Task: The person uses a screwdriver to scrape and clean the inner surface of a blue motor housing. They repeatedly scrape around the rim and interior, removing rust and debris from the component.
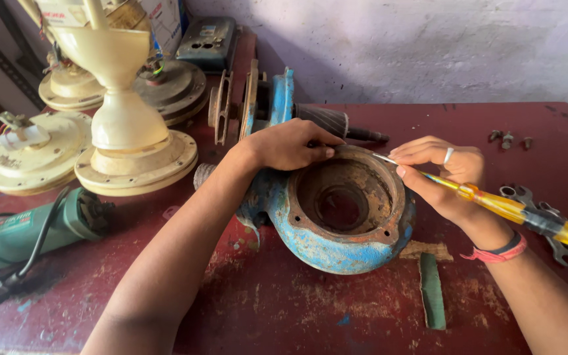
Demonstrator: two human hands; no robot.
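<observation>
Fingers of the left hand (290, 146) are curling together over the far rim of a rusty blue pump housing (343, 217), pressing down on it, apparently so the heavy casting is kept from rocking on the red table (284, 302). The housing is lying on its side just below those fingertips, its round rusted opening facing up toward the camera.

Opposite, the right hand (445, 174) is pinching a yellow-handled screwdriver (501, 207) between thumb and closed fingers, gripping near the shaft rather than the handle, which looks like a hold chosen for fine control. The metal tip is reaching out past the fingertips to the housing's upper rim, close to the left fingers; whether it is touching the metal I cannot tell.

Beyond the right wrist, spanners (547, 223) are lying under the screwdriver's handle, and a few bolts (509, 138) are sitting farther back. Behind the left knuckles a motor rotor (336, 121) is resting. Away from the left forearm are cream fan parts (123, 118) and a green angle grinder (31, 230).
</observation>
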